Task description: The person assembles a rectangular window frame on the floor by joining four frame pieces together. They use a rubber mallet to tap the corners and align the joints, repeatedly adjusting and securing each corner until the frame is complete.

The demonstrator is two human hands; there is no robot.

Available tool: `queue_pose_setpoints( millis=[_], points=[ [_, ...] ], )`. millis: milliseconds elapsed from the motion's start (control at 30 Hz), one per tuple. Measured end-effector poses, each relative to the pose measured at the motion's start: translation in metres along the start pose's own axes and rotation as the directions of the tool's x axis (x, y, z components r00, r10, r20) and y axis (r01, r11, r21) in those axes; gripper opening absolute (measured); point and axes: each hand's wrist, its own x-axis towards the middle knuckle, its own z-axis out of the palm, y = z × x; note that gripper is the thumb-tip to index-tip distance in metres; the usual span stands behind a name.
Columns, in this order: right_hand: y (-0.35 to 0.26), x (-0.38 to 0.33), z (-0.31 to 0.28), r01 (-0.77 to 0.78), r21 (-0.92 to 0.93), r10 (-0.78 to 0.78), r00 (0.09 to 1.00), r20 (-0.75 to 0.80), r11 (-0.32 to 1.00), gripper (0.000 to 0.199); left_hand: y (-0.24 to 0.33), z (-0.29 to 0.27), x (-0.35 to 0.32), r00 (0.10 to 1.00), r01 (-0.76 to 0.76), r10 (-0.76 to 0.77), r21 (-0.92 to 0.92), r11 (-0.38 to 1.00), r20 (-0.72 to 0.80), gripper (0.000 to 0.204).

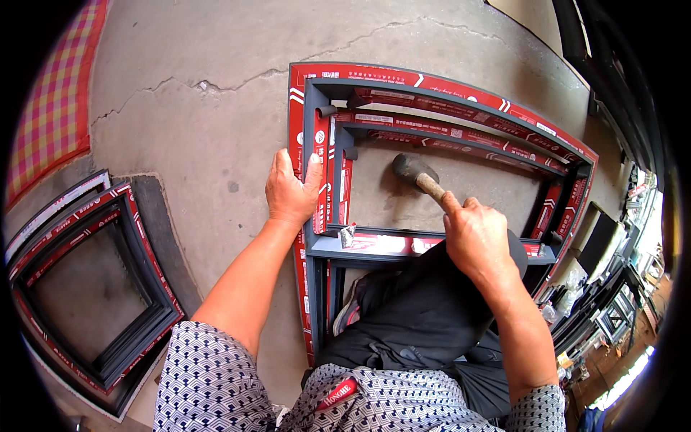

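Note:
A large dark grey window frame point(297, 108) with red protective film lies before me, and a smaller inner sash point(425, 127) sits inside its upper part. My left hand point(291, 191) grips the outer frame's left bar, its thumb over the inner side and its fingers toward the outer edge. In my right hand point(476, 234) is a mallet point(414, 171) with a dark head and a pale wooden handle. The mallet's head is above the sash opening, apart from the bars. A crumpled bit of silvery film point(348, 235) hangs at the lower left of that opening.
More red-filmed frames point(129, 216) lie stacked at the left, near a checked pink and yellow cloth point(61, 101). Cracks run across the concrete floor point(216, 129). My bent knee point(432, 295) is over the frame's lower part. Dark profiles and clutter line the right side.

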Motion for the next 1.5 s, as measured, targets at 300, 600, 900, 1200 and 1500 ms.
queue_pose_setpoints(
  millis=[300, 600, 900, 1200, 1500],
  points=[
    [-0.005, -0.004, 0.006, -0.078, 0.031, 0.08, 0.996, -0.05, 0.996, 0.035, -0.001, 0.001, -0.001, 1.0, 0.011, -0.011, -0.02, 1.0, 0.006, 0.041],
    [-0.004, -0.001, 0.007, -0.136, 0.085, 0.14, 0.989, -0.043, 0.987, 0.024, 0.0, 0.004, 0.0, 1.0, -0.006, 0.006, -0.013, 1.0, 0.018, 0.04],
    [-0.009, 0.001, 0.007, -0.104, 0.139, 0.121, 0.986, -0.117, 0.985, 0.015, -0.004, 0.002, 0.0, 1.0, -0.002, 0.002, 0.001, 1.0, 0.018, 0.038],
    [-0.007, 0.001, 0.002, -0.079, 0.205, 0.118, 0.975, -0.187, 0.976, 0.035, 0.007, 0.002, 0.0, 0.999, 0.04, -0.035, -0.171, 0.984, 0.033, 0.036],
    [-0.004, 0.001, 0.012, -0.097, 0.314, 0.191, 0.94, -0.283, 0.944, 0.014, -0.003, 0.008, 0.001, 0.998, 0.028, -0.024, -0.058, 0.998, 0.06, 0.042]
  ],
)
